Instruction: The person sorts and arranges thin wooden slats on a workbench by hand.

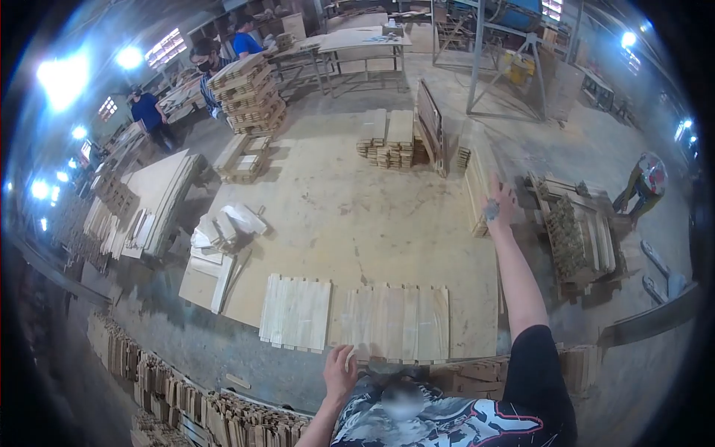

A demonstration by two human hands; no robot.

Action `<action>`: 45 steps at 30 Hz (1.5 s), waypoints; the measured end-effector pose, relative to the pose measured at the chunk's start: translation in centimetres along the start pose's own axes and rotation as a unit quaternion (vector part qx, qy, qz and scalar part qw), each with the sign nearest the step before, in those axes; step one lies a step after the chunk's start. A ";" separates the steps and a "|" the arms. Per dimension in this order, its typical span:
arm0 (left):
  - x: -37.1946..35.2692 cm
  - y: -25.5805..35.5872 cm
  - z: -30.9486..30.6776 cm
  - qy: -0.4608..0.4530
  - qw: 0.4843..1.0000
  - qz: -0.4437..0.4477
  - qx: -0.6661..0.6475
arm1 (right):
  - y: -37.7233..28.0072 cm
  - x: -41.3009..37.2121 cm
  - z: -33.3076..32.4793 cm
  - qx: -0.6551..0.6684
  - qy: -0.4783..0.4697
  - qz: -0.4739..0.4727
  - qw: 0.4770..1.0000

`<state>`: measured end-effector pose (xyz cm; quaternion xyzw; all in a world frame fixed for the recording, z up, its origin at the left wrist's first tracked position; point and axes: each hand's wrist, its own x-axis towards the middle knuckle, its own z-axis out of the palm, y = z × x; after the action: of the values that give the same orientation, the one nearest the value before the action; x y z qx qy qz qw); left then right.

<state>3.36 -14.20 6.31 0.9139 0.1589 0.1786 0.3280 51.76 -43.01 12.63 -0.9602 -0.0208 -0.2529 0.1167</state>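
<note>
My right hand [502,203] reaches far forward over a stack of long wooden slats [475,186] at the table's right edge. Its fingers are spread, and nothing shows between them. Close to my body, my left hand [341,371] is at the table's near edge with fingers loosely bent and apart, holding nothing visible. Just beyond it, a row of slats laid side by side [398,322] runs along the near edge. A second, paler group of slats [296,311] lies to the left of that row, with a narrow gap between them.
On the large worktable [335,216], stacked boards [387,138] stand at the back beside an upright panel [430,127]. Loose pale pieces [227,227] lie at left. A loaded pallet [577,227] stands right; slat piles [216,406] line the floor. Several people work farther off.
</note>
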 end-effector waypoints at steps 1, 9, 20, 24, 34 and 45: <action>0.3 0.1 -0.1 -0.005 1.000 0.005 -0.001 | -0.3 -0.6 -0.1 -0.006 0.011 -0.005 1.000; 2.8 0.7 1.8 -0.023 0.999 0.016 -0.040 | -3.7 -11.4 2.1 0.361 -0.049 0.039 0.930; 8.1 2.7 8.0 -0.178 0.850 -0.285 -0.405 | -9.5 -32.9 -4.6 0.719 -0.369 0.455 0.374; 8.9 3.0 11.1 -0.128 0.698 -0.365 -0.603 | -10.2 -37.2 -7.2 0.774 -0.420 0.421 0.219; 6.3 10.4 8.2 -0.174 0.973 -0.032 -0.148 | -7.3 -35.0 -9.0 0.652 -0.387 0.343 0.555; 4.8 12.0 7.2 -0.235 0.961 -0.021 -0.147 | -4.3 -34.6 -9.3 0.657 -0.345 0.366 0.561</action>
<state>12.78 -24.91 10.07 0.8686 0.0681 -0.0268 0.4901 16.75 -40.35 4.42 -0.5574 0.1330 0.2460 0.7818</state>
